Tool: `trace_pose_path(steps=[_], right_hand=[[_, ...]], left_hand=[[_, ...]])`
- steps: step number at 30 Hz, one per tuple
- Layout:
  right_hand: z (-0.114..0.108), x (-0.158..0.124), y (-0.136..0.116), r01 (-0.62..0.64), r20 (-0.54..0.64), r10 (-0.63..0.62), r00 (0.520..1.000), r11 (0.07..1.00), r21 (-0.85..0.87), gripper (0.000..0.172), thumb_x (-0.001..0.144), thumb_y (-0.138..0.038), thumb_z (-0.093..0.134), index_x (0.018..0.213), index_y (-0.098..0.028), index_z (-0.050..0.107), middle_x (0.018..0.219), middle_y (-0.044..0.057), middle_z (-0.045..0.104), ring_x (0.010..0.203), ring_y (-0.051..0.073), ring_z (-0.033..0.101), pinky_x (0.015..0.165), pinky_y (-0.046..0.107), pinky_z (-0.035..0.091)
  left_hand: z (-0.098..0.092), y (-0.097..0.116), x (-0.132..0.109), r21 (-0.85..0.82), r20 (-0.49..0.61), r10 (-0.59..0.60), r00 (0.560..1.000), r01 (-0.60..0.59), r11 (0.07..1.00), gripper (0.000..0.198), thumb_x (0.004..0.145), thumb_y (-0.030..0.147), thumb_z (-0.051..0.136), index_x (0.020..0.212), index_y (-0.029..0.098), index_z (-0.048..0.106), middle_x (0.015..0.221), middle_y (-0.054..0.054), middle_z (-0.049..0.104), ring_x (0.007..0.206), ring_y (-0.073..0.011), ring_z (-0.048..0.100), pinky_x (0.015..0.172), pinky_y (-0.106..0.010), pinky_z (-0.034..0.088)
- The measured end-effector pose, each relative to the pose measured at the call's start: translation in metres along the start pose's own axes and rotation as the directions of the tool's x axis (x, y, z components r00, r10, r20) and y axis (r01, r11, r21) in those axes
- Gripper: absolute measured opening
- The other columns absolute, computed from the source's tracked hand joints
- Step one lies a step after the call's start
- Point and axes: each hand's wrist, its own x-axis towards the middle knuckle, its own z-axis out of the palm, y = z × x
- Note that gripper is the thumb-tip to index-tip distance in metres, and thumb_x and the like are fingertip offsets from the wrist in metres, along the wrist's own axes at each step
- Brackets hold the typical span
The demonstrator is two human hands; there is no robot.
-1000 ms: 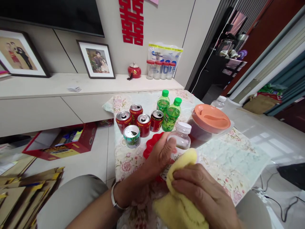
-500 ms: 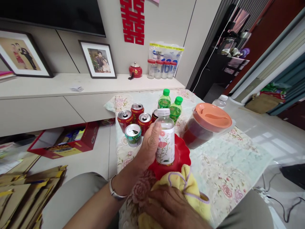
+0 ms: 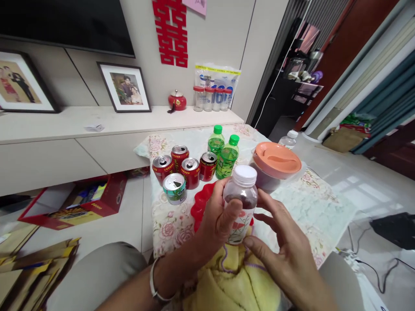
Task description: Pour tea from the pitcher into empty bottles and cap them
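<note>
My left hand [image 3: 218,218] is wrapped round a small clear bottle [image 3: 241,203] with a white cap and a flowered label, tilted toward me above a red scalloped plate [image 3: 198,206]. Beside the bottle's right side is my right hand [image 3: 285,255], fingers spread and held open, fingertips close to the label. A yellow cloth [image 3: 233,283] lies bunched under both hands at the table's near edge. Dark liquid shows in the upper part of the bottle.
On the flowered tablecloth [image 3: 311,207] stand several red cans [image 3: 190,172], a green-and-white can [image 3: 175,188], two green bottles [image 3: 227,156] and a pitcher with an orange lid [image 3: 276,160]. A red box [image 3: 81,207] and cardboard lie on the floor at left.
The bottle was lifted off the red plate and tipped toward me. My right hand left the yellow cloth and came up, open, beside the bottle.
</note>
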Motion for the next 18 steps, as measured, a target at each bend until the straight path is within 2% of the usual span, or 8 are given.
trace_pose_path(steps=[3,7,12,15,18], right_hand=[[0.008,-0.004,0.002,-0.001,-0.027,0.0,1.0,0.999,-0.053,0.086,0.091,-0.035,0.074,0.164,-0.035,0.029,0.158,0.012,0.051,0.139,0.034,0.056,0.102,0.052,0.061],[0.015,-0.014,0.008,-0.062,-0.048,0.059,0.997,0.996,-0.059,0.098,0.087,-0.031,0.076,0.166,-0.034,0.019,0.164,0.011,0.045,0.143,0.035,0.054,0.107,0.052,0.057],[0.013,-0.03,0.021,-0.102,-0.11,0.097,0.989,0.994,-0.036,0.093,0.088,-0.032,0.074,0.165,-0.027,0.022,0.162,0.014,0.048,0.143,0.035,0.054,0.112,0.05,0.052],[0.001,-0.044,0.03,-0.114,-0.116,0.116,0.987,0.993,0.017,0.091,0.088,-0.035,0.075,0.164,-0.024,0.026,0.159,0.016,0.052,0.141,0.035,0.056,0.111,0.048,0.053],[-0.019,-0.061,0.041,-0.181,-0.138,0.191,0.972,0.98,0.078,0.092,0.087,-0.036,0.078,0.164,-0.026,0.03,0.156,0.016,0.055,0.141,0.037,0.056,0.109,0.052,0.055]], left_hand=[[0.01,0.003,-0.006,-0.026,-0.009,0.026,1.0,-0.027,0.999,0.066,0.091,0.071,0.059,0.136,0.023,0.05,0.121,-0.01,0.069,0.105,-0.0281,0.067,0.088,-0.039,0.056],[0.021,0.003,-0.012,-0.021,-0.003,0.013,1.0,-0.013,1.0,0.066,0.085,0.072,0.067,0.128,0.025,0.051,0.11,-0.007,0.068,0.095,-0.0258,0.065,0.082,-0.036,0.055],[0.034,-0.007,-0.019,-0.027,0.04,-0.041,0.998,0.042,0.999,0.071,0.078,0.073,0.075,0.125,0.024,0.052,0.103,-0.005,0.065,0.087,-0.0231,0.063,0.071,-0.031,0.056],[0.043,-0.014,-0.025,-0.016,0.108,-0.024,0.994,0.026,1.0,0.082,0.076,0.071,0.079,0.136,0.024,0.049,0.118,-0.01,0.065,0.099,-0.0277,0.066,0.082,-0.036,0.059],[0.05,-0.022,-0.036,0.124,0.043,0.003,0.999,-0.008,0.992,0.081,0.086,0.066,0.069,0.15,0.025,0.04,0.141,-0.016,0.056,0.123,-0.0349,0.061,0.1,-0.046,0.056]])
